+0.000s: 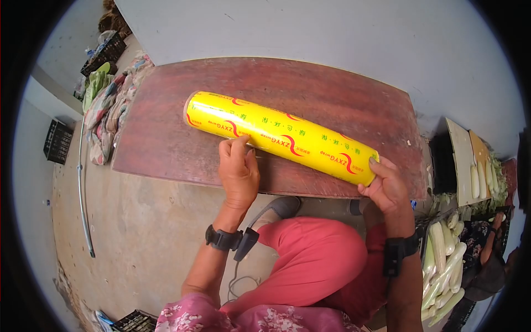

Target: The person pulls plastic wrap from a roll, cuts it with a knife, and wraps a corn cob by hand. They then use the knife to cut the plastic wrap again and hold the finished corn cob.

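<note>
A long yellow roll of plastic wrap point(282, 135) with red and green print lies slantwise over the reddish-brown table point(166, 149). Its right end is in the grip of my right hand point(387, 185), thumb on top and fingers around the end. My left hand point(239, 171) is at the roll's near side, left of the middle. The fingers there are curled and pressed together, their tips against the printed surface. Whether they pinch an edge of the film cannot be made out.
Bagged pale long vegetables point(442, 265) fill a crate at the right, beside another person point(487, 265). More vegetables lie by a board point(462, 160). Left of the table are a bundled patchwork quilt point(108, 124), a metal pole point(83, 199) and a black crate point(58, 141).
</note>
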Demonstrator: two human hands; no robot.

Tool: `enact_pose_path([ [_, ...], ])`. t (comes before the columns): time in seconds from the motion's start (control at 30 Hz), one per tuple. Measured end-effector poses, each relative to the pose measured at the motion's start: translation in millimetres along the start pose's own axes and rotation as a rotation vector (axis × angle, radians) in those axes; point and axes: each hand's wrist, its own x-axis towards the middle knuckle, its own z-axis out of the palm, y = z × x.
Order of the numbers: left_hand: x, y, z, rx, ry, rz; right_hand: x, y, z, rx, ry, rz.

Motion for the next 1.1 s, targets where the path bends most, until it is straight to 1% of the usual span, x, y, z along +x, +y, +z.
enact_pose_path([
  [0.1,7,-3,-7,0.177,-0.03,0.171,1,0,0,-0.004,0.004,-0.006],
  [0.2,7,-16,-7,0.252,-0.103,0.284,2,-1,0,0.017,0.001,-0.006],
  [0.3,12,-21,-4,0.208,-0.069,0.324,2,0,0,0.022,0.004,-0.007],
  [0.4,15,-19,-8,0.155,-0.109,0.349,3,0,-2,0.023,-0.015,-0.01],
  [0.6,11,-21,-8,-0.051,-0.098,0.271,0,-2,4,-0.006,0.006,-0.015],
  [0.7,7,-16,-7,-0.001,-0.143,0.146,-1,-2,5,-0.001,0.024,-0.018],
  [0.8,11,-21,-6,0.125,-0.062,0.302,-1,-2,7,0.008,0.025,-0.015],
  [0.9,15,-27,-9,0.203,-0.108,0.405,0,-2,5,0.004,0.004,-0.033],
  [1.0,16,-29,-7,0.24,-0.103,0.436,-1,-2,5,0.009,0.009,-0.027],
  [1.1,15,-31,-4,0.2,-0.083,0.394,-2,-3,8,0.004,0.018,-0.031],
])
